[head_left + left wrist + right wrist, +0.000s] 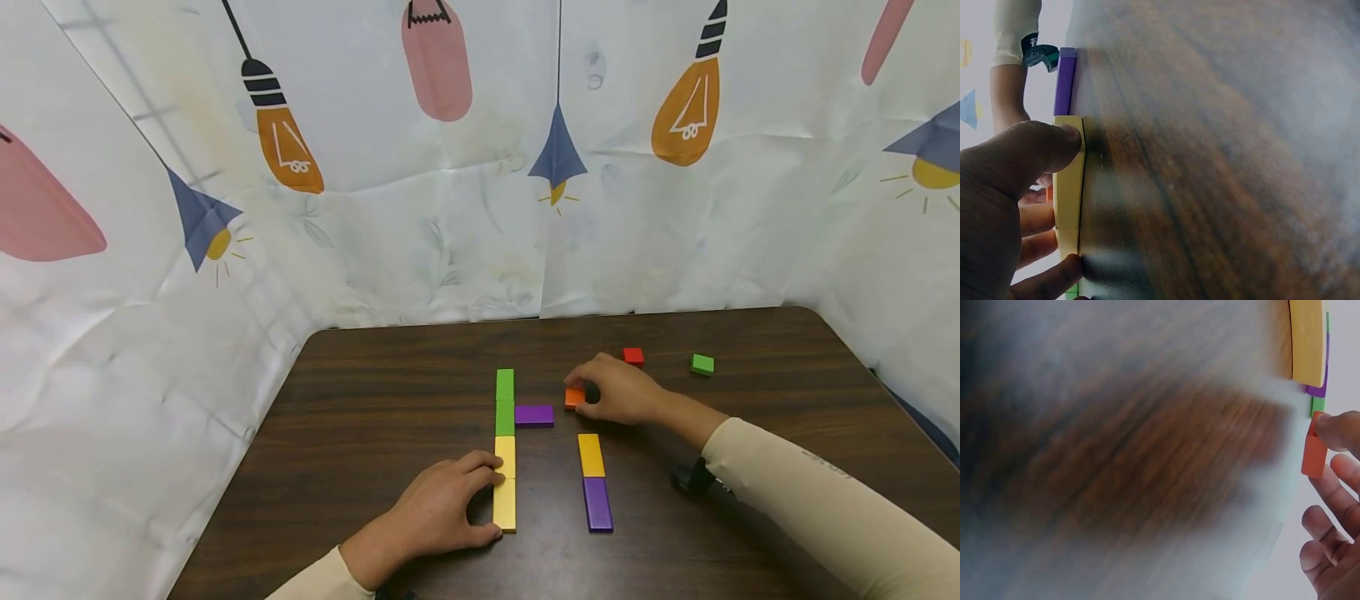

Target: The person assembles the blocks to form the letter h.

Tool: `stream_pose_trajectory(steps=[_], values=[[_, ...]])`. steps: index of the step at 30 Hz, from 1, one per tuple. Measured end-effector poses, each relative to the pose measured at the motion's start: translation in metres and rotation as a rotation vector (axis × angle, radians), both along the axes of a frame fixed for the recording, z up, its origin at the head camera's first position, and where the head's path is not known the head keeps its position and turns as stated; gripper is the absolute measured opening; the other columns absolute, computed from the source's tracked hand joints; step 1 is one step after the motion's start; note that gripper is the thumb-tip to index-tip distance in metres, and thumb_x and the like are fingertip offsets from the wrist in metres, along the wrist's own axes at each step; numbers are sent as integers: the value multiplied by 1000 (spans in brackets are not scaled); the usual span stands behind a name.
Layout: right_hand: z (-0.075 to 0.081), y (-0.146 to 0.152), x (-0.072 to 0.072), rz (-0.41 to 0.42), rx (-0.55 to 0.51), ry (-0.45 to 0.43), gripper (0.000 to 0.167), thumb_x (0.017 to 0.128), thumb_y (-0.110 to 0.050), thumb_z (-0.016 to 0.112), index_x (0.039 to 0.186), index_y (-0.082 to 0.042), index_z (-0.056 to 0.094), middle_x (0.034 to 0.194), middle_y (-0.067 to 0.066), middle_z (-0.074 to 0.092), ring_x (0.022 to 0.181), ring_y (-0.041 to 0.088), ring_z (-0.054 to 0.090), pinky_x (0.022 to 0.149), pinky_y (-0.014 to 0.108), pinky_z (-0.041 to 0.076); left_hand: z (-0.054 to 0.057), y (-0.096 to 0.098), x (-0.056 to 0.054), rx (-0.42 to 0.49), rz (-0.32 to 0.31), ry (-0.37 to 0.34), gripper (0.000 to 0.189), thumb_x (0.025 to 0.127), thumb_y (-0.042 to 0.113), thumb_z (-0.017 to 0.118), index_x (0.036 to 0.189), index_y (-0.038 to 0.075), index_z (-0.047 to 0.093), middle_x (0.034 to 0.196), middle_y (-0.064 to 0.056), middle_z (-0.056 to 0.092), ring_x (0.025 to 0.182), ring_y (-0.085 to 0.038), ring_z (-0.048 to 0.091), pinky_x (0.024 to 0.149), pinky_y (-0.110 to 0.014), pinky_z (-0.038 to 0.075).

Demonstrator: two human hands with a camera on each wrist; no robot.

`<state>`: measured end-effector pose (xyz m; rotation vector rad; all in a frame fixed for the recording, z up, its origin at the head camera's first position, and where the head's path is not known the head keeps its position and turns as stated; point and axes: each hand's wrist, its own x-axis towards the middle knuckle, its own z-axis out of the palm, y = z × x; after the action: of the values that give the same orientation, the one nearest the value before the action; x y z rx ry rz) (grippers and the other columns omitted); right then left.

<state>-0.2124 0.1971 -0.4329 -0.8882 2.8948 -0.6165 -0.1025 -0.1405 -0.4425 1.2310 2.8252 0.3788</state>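
In the head view my right hand (618, 390) pinches a small orange block (574, 398) between thumb and fingers. The right wrist view shows the same orange block (1314, 453) with the thumb on its near end. My left hand (448, 504) curls over the lower of two light yellow blocks (505, 505), thumb at its near end and fingers by the joint with the upper yellow block (506, 454). Two green blocks (505, 402) continue that column away from me. A purple block (534, 416) extends rightward from the column beside the nearer green one.
Right of the column, an orange-yellow block (591, 455) lies end to end with another purple block (597, 505). Beyond the right hand are a red block (633, 357) and a small green block (702, 364). A patterned cloth (480, 242) hangs behind the dark wooden table (360, 400).
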Motion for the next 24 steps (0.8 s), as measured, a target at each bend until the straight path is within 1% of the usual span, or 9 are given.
stream_pose_trajectory(steps=[7, 13, 18, 24], values=[[-2, -5, 1, 40, 3, 25, 39, 88, -31, 82, 123, -16, 73, 114, -7, 71, 104, 16, 58, 85, 38, 54, 1, 0, 0, -13, 14, -25, 55, 84, 52, 79, 128, 20, 68, 138, 7, 55, 108, -16, 64, 90, -40, 54], [-4, -8, 1, 46, 16, 23, 40, 88, -34, 82, 123, -17, 73, 115, -7, 71, 103, 15, 57, 85, 36, 53, 2, 0, 1, -8, 13, -22, 55, 84, 52, 79, 127, 20, 68, 138, 6, 56, 108, -16, 64, 90, -40, 54], [-5, -10, 1, 49, 16, 22, 39, 87, -34, 82, 122, -17, 73, 112, -8, 71, 102, 14, 57, 86, 36, 53, 2, 1, 2, -3, 12, -9, 55, 83, 51, 80, 127, 19, 69, 137, 6, 56, 107, -17, 65, 89, -40, 54], [-5, -11, 2, 45, 15, 7, 38, 87, -33, 82, 121, -17, 73, 110, -8, 70, 101, 13, 56, 87, 36, 53, 3, 1, 1, -8, 15, -17, 55, 84, 52, 79, 127, 20, 68, 138, 7, 55, 107, -17, 65, 89, -39, 54]])
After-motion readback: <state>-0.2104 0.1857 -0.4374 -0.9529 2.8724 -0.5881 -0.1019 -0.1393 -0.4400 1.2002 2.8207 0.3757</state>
